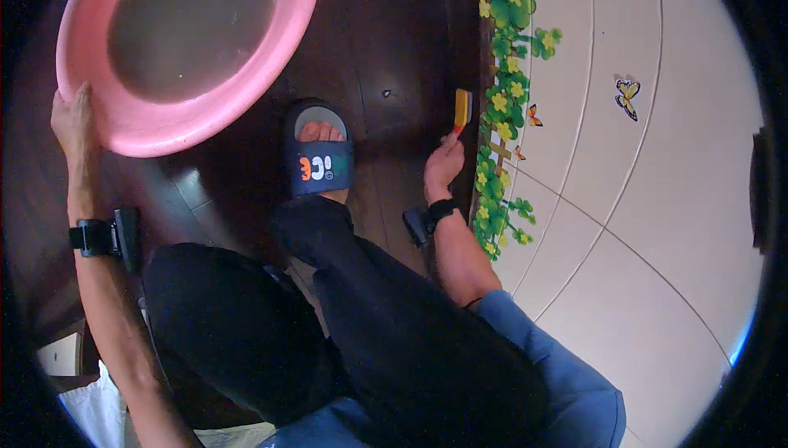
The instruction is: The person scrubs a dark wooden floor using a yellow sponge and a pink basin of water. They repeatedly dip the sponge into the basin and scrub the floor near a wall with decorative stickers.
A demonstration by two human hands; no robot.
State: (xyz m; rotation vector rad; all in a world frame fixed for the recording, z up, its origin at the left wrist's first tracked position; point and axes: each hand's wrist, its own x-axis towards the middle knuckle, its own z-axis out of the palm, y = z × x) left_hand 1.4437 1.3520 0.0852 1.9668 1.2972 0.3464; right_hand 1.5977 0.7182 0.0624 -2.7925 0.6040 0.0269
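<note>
At the upper left is a pink plastic basin with murky water in it. My left hand grips the basin's lower left rim, thumb over the edge. Right of centre, my right hand holds the handle of a small yellow and orange brush. The brush head is beside the base of the wall; its bristle side faces the wall, and whether it touches cannot be told.
A foot in a dark blue slipper rests on the dark tiled floor between the hands. The tiled wall at the right carries clover and butterfly stickers. White cloth lies at the lower left.
</note>
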